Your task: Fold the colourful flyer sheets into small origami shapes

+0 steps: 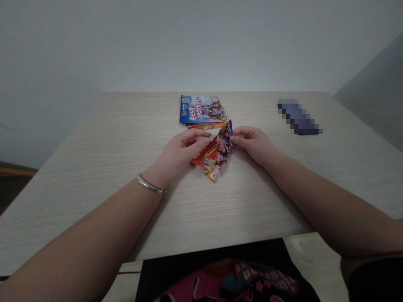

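A colourful printed card or flat packet (215, 156) with red, orange and blue artwork is held tilted just above the light wooden table (103, 138). My left hand (181, 151) grips its left side with curled fingers. My right hand (253, 142) pinches its upper right corner between thumb and fingers. A silver bangle (150, 185) sits on my left wrist. Just behind the held card lies a small stack of similar cards (201, 111), the top one blue.
A dark, pixelated flat object (299, 118) lies at the table's back right. The table stands against a pale wall. My lap, with dark clothing and pink print (233, 281), shows under the near edge.
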